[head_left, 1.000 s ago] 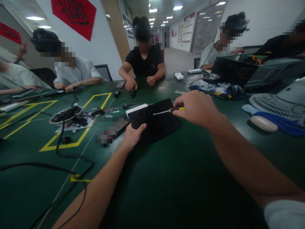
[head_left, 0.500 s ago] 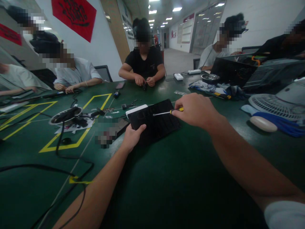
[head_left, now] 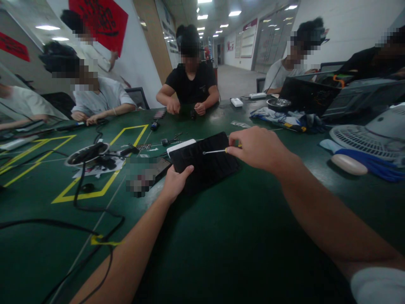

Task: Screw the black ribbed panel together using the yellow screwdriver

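Compared with the frame one second earlier, the right hand [head_left: 257,148] had shifted slightly toward the person, covering most of the yellow handle, and the tip of the screwdriver [head_left: 215,151] had moved only marginally over the device. A person in the mirror-like panel at upper left had also changed position.

The right hand was closed around the screwdriver handle, fingers curled tight on it, with the metal shaft pointing left. The shaft tip stood over the upper middle of the black flat device [head_left: 205,162]; whether it touched the surface could not be determined.

The left hand [head_left: 174,182] gripped the near left corner of the black flat device, thumb pressed on its top face and fingers tucked beneath its edge. The device lay on the green table [head_left: 221,245], near the table's centre, with a white strip [head_left: 181,145] along its far left edge.

A blurred item [head_left: 144,174] lay just beside the device on the left. A white fan [head_left: 367,137] rested well apart at right.
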Action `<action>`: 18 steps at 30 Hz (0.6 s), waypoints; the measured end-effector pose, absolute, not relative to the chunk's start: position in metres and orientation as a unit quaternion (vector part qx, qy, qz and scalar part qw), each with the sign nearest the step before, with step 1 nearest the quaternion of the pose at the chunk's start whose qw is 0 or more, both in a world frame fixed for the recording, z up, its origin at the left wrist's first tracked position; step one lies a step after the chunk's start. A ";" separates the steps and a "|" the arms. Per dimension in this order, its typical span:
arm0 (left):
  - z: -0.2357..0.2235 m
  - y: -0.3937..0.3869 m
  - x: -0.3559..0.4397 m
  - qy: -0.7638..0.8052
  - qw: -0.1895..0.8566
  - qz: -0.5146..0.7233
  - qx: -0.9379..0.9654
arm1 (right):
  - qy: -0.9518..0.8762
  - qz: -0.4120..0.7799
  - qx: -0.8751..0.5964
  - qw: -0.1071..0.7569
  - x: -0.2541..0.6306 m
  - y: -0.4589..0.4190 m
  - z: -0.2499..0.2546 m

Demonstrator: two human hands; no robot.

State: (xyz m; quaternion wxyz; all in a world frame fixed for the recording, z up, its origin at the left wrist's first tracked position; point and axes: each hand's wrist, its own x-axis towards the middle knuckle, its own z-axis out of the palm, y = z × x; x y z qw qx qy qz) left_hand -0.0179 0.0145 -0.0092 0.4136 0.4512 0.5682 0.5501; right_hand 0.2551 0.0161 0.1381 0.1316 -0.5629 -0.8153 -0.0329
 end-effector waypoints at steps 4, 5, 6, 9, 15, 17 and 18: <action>-0.008 0.014 -0.018 0.570 0.407 0.551 0.454 | -0.820 -0.033 -0.554 0.140 0.257 0.019 0.135; -0.008 0.014 -0.018 0.571 0.406 0.550 0.456 | -0.822 -0.032 -0.551 0.139 0.257 0.020 0.135; -0.008 0.014 -0.018 0.571 0.406 0.548 0.457 | -0.825 -0.031 -0.546 0.141 0.258 0.020 0.135; -0.010 0.015 -0.019 0.578 0.401 0.542 0.459 | -0.835 -0.029 -0.528 0.156 0.263 0.021 0.136; -0.011 0.016 -0.019 0.579 0.397 0.544 0.460 | -0.827 -0.004 -0.527 0.193 0.268 0.019 0.145; -0.009 0.016 -0.018 0.584 0.398 0.541 0.456 | -0.825 0.010 -0.527 0.205 0.268 0.019 0.147; -0.008 0.016 -0.018 0.585 0.400 0.539 0.455 | -0.823 0.016 -0.525 0.214 0.268 0.020 0.147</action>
